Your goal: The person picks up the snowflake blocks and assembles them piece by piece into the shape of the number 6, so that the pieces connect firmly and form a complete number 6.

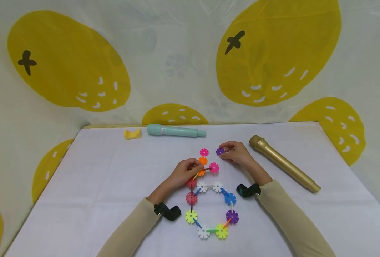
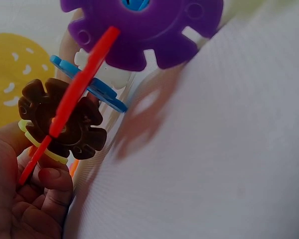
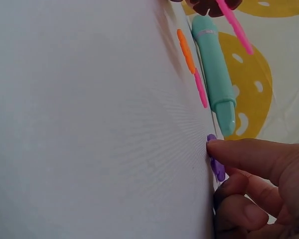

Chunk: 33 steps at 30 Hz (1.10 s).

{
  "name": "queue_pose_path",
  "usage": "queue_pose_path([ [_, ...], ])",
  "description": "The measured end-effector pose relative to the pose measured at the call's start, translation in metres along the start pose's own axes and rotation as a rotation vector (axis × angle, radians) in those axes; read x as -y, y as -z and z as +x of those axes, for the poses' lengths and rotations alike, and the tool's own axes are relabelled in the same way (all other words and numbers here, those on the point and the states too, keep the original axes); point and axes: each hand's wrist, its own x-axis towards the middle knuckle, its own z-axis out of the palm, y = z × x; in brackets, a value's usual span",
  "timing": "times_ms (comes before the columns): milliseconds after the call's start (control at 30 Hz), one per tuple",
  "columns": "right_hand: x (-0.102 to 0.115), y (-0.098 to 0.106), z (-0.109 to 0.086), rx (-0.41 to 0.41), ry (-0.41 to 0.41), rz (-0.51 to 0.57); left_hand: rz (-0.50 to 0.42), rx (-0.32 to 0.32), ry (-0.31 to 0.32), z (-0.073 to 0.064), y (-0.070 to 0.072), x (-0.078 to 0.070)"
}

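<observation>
My left hand (image 1: 185, 172) grips the upper end of a chain of notched plastic snowflake discs, near an orange disc (image 1: 201, 172). In the left wrist view, a brown disc (image 2: 60, 117) and a red disc (image 2: 84, 79) stand slotted together beside the fingers. The chain forms a ring on the table, with a blue disc (image 1: 230, 198) on its right side. My right hand (image 1: 238, 152) pinches a single purple disc (image 3: 217, 162) by its edge, close to the tabletop. Left of it lie a pink disc (image 1: 204, 152) and another orange disc (image 1: 203, 161).
A mint-green microphone (image 1: 177, 131) lies at the back beside a small yellow block (image 1: 132, 134). To the right rests a gold microphone (image 1: 284, 163), slanting toward the front. White cloth covers the table (image 1: 96, 171); a patterned curtain (image 1: 173, 43) hangs behind it.
</observation>
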Motion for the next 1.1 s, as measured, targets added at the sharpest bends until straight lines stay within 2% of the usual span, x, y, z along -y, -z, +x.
queue_pose_path([
  [133,-0.005,0.001,-0.003,-0.002,0.025,-0.020,-0.014,-0.003,0.003,0.000,-0.002,-0.003],
  [367,-0.010,0.002,-0.012,0.034,0.070,0.048,-0.023,-0.012,0.004,-0.001,-0.001,-0.001],
  [633,-0.017,0.006,-0.020,0.088,0.121,-0.014,-0.040,-0.030,0.000,0.000,-0.001,0.000],
  [833,-0.022,0.008,-0.024,0.156,0.230,0.007,-0.045,-0.046,0.006,0.000,-0.001,0.000],
  [900,-0.014,0.010,-0.030,0.175,0.253,0.017,-0.047,-0.054,0.009,0.000,-0.001,0.000],
  [1100,-0.018,0.011,-0.031,0.229,0.312,0.068,-0.060,-0.093,0.019,0.012,-0.007,0.032],
])
